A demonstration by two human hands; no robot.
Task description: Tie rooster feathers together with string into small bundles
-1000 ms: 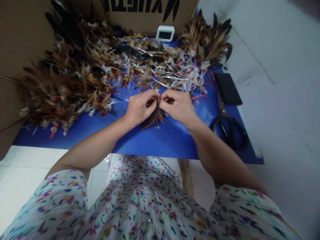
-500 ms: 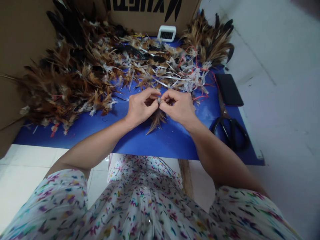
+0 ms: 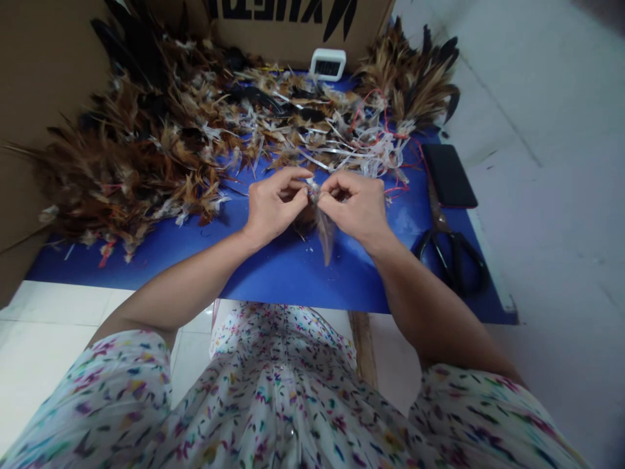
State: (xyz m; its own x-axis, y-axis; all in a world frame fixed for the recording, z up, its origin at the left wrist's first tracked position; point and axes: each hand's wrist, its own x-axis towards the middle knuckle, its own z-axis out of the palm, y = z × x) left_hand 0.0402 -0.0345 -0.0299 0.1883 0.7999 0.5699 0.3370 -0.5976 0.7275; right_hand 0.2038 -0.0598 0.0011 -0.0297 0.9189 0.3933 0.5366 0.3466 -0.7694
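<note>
Over the middle of the blue table top (image 3: 288, 277), my left hand (image 3: 274, 203) and my right hand (image 3: 359, 203) meet almost fingertip to fingertip. Thumb and fingers of each hand are pinched together on a small brown feather bunch (image 3: 324, 236). Its pale upper end shows between the fingertips, and one greyish-brown feather hangs down toward me below the right fingers. Exactly what binds the pale end is too small to make out.
A large heap of brown feathers (image 3: 146, 150) covers the left and back. White ribbons (image 3: 375, 153) and red string (image 3: 385, 117) lie behind my hands. Scissors (image 3: 452, 254), a black phone (image 3: 449, 174), a white digital clock (image 3: 327, 65) and a cardboard box (image 3: 293, 39) surround the work area.
The feather bunch has turned between my fingers: its fanned tips pointed down and left, and now a single feather hangs down and right. My fingertips have moved slightly apart.
</note>
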